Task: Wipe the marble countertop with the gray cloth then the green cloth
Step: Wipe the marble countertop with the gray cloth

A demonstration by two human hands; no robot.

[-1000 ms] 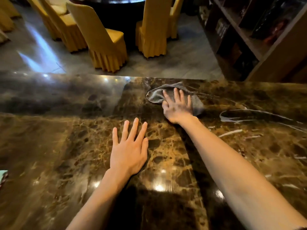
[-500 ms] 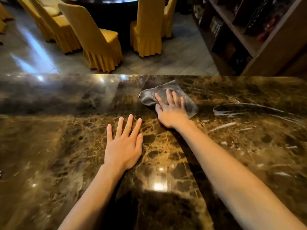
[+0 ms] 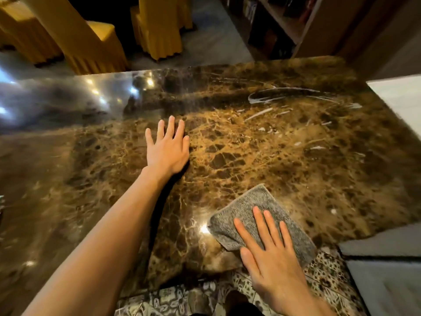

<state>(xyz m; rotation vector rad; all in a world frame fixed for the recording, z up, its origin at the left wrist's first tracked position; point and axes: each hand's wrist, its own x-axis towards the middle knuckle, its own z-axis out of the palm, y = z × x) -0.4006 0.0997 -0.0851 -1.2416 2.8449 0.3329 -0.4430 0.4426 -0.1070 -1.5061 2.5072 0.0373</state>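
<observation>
1. Marble countertop [image 3: 262,142]: dark brown with golden-tan veining and scattered white streaks.
2. Cloth [image 3: 246,213]: gray, finely ribbed.
3. Chair covers [image 3: 91,42]: mustard yellow, pleated.
4. Floor tiles [image 3: 325,277]: black-and-white ornamental pattern.

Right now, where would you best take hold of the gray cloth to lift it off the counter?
Pinch the free far corner of the gray cloth from above. It lies flat, and the right hand covers its near part at the counter edge.
</observation>
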